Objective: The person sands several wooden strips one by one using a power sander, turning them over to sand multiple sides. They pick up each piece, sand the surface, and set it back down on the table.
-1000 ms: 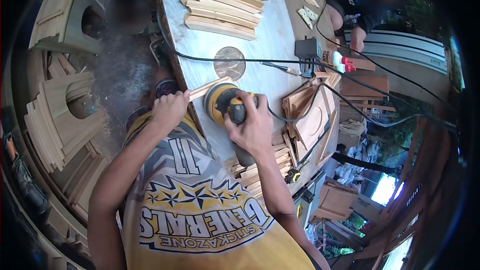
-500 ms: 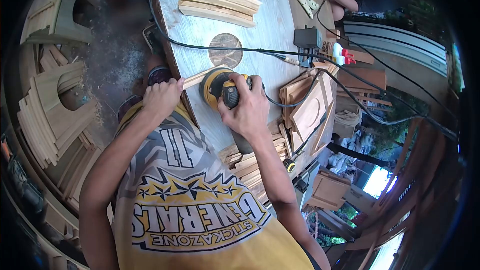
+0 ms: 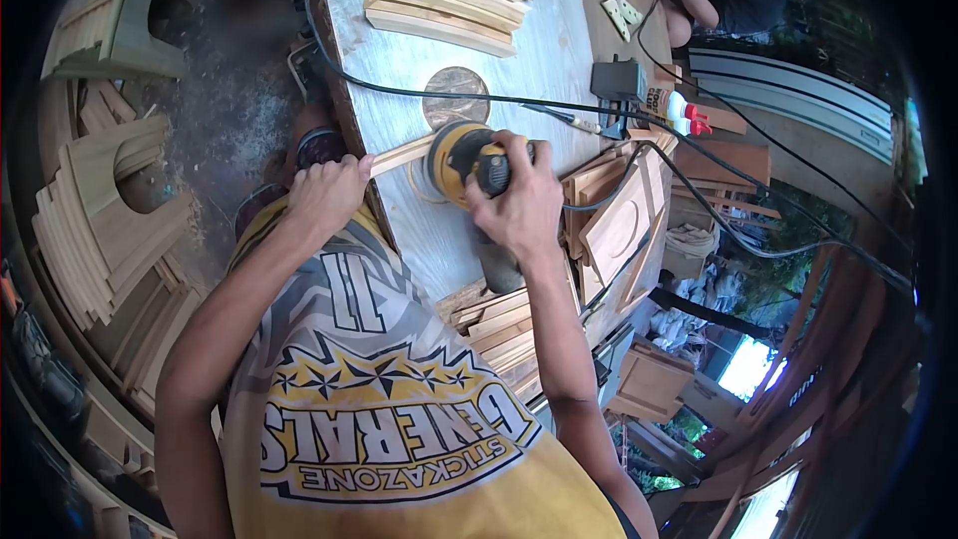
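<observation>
Pale wood formed the narrow, straight strip (image 3: 399,156) that lay across the left edge of the white-topped bench (image 3: 547,55), its far end hidden at the round yellow-and-black sander (image 3: 461,155). The left hand (image 3: 327,198) was wrapped tightly around the strip's near end, presumably to stop it sliding. The right hand (image 3: 519,202) curled firmly over the sander's top, likely for pressure and steering. The pale curved wooden lengths (image 3: 439,30) lay toward the far edge, probably to leave working room.
</observation>
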### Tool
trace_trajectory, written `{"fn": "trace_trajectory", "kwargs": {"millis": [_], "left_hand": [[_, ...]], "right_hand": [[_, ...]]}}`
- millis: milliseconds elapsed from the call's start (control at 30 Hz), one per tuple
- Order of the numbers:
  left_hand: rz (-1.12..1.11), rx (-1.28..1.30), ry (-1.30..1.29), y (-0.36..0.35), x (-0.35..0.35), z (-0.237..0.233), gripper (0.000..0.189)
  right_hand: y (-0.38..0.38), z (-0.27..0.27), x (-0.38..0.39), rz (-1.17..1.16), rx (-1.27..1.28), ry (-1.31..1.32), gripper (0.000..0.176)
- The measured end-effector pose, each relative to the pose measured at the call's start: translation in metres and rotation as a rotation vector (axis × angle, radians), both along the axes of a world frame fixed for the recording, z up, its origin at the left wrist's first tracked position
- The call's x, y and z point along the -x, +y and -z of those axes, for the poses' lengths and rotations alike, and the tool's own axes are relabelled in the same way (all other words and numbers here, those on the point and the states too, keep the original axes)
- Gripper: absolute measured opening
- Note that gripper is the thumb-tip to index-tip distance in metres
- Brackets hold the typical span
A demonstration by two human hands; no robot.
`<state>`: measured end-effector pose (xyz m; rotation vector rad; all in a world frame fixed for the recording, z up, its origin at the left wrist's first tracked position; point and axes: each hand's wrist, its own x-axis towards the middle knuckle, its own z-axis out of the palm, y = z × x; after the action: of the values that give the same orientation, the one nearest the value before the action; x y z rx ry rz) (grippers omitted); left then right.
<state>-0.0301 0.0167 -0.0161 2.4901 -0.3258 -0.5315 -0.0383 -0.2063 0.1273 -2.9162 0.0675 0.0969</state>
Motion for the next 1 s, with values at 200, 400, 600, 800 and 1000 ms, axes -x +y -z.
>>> {"fn": "trace_trajectory", "kwargs": {"millis": [200, 400, 600, 800, 1000], "left_hand": [[-0.007, 0.000, 0.073, -0.003, 0.000, 0.000, 0.056], [0.006, -0.057, -0.077, -0.003, 0.003, 0.004, 0.058], [0.011, -0.061, -0.068, -0.002, 0.000, 0.002, 0.058], [0.006, -0.011, -0.026, 0.004, 0.007, 0.006, 0.057], [0.008, -0.044, 0.024, 0.002, -0.005, 0.001, 0.056]], "right_hand": [[0.004, -0.001, 0.006, 0.010, -0.018, 0.023, 0.054], [0.030, 0.005, 0.018, -0.103, -0.087, 0.008, 0.053], [-0.025, 0.011, -0.003, 0.054, -0.028, -0.010, 0.056], [-0.053, -0.003, -0.001, 0.129, 0.078, -0.072, 0.058], [-0.026, -0.001, -0.004, 0.107, -0.062, -0.012, 0.058]]}}
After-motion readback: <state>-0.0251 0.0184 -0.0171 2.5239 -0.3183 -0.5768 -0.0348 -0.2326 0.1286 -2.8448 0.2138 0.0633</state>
